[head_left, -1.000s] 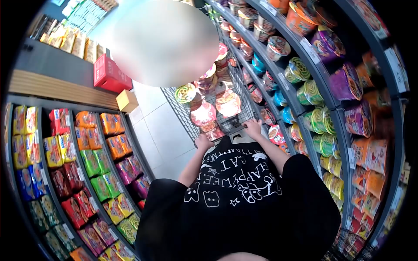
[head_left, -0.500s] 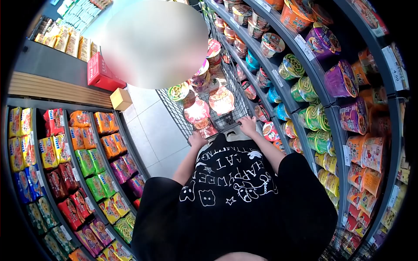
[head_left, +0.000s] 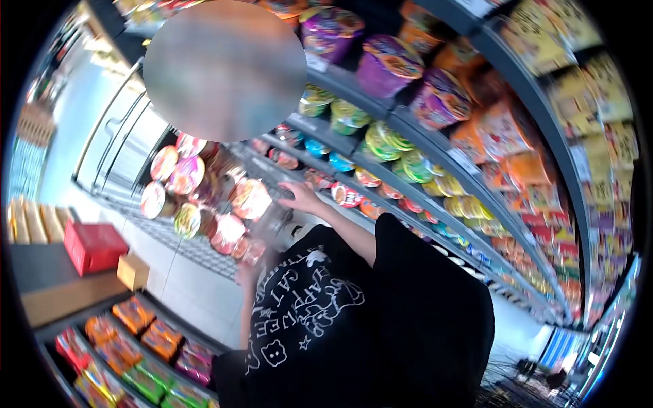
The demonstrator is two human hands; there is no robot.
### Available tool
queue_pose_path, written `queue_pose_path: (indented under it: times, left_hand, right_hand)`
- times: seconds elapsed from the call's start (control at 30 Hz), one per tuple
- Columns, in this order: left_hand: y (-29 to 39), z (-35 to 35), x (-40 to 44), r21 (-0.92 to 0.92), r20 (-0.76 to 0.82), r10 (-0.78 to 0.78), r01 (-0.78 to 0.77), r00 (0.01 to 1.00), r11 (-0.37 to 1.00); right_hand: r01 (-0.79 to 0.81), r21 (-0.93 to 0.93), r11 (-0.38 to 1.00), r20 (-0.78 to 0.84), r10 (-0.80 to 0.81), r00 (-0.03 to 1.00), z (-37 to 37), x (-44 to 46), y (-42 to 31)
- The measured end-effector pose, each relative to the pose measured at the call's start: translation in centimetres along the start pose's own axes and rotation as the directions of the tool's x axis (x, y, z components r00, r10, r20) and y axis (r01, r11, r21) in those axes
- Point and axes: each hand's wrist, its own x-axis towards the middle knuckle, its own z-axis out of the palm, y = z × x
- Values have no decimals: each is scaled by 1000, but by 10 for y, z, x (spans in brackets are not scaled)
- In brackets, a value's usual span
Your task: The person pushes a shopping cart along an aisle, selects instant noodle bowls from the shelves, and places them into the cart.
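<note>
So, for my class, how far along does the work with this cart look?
Looks done: several tubs sit in the cart. In hand: the right hand is at the cart's near end, with the left hand, blurred, nearby. Remaining: the shelves hold more tubs, but whether any are wanted can't be told.

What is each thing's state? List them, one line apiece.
Left hand: by the cart's near end, blurred, grip unclear
Right hand: fingers apart, at the near end
Cart: loaded
Cups in the cart: lidded, crowded together
Purple shelf cups: lidded
Red box: looks closed
Orange packs: in rows
</note>
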Motion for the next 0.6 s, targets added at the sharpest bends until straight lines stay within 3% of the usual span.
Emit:
queue_pose_path:
  times: [0.07, 0.13, 0.2, 0.23, 0.27, 0.3, 0.33, 0.4, 0.43, 0.5, 0.6]
  left_hand:
    - [0, 1, -2, 54, -31, -38, 39, 999, 998]
    - [-2, 6, 0, 63, -24, -36, 38, 999, 997]
    - [-2, 8, 3, 69, -22, -54, 55, 998, 996]
    - [-2, 9, 4, 69, -30, -56, 58, 998, 996]
    - [-3, 10, 5, 69, -38, -62, 64, 997, 996]
    - [-5, 10, 5, 69, -46, -70, 73, 997, 995]
    - [-5, 10, 6, 72, -44, -66, 69, 997, 995]
    - [-6, 11, 6, 74, -41, -56, 58, 998, 996]
    - [-6, 12, 5, 75, -37, -53, 55, 998, 996]
    - [-4, 10, 3, 59, -58, -54, 57, 997, 997]
    - [-5, 5, 2, 64, -23, -37, 39, 999, 997]
  right_hand:
    - [64, 493, 868, -201, 42, 979, -39, 3, -9]
    - [52, 561, 826, -386, 206, 899, -105, -12, -51]
    - [199, 31, 979, -817, -90, 569, -154, -22, -50]
    - [176, -170, 970, -926, -218, 308, -187, -31, -66]
    - [74, -228, 971, -959, -237, 156, -214, -42, -70]
    - [-30, -278, 960, -958, -280, -63, -240, -51, -63]
    - [88, -151, 985, -969, -130, -209, -259, -61, -72]
    - [-302, -137, 943, -842, -272, -466, -295, -82, -45]
    - [-307, -138, 942, -841, -275, -466, -307, -88, -36]
    - [-547, 84, 833, -814, -259, -520, -324, -95, -25]
    - [-597, 159, 786, -882, -158, -443, -342, -101, -17]
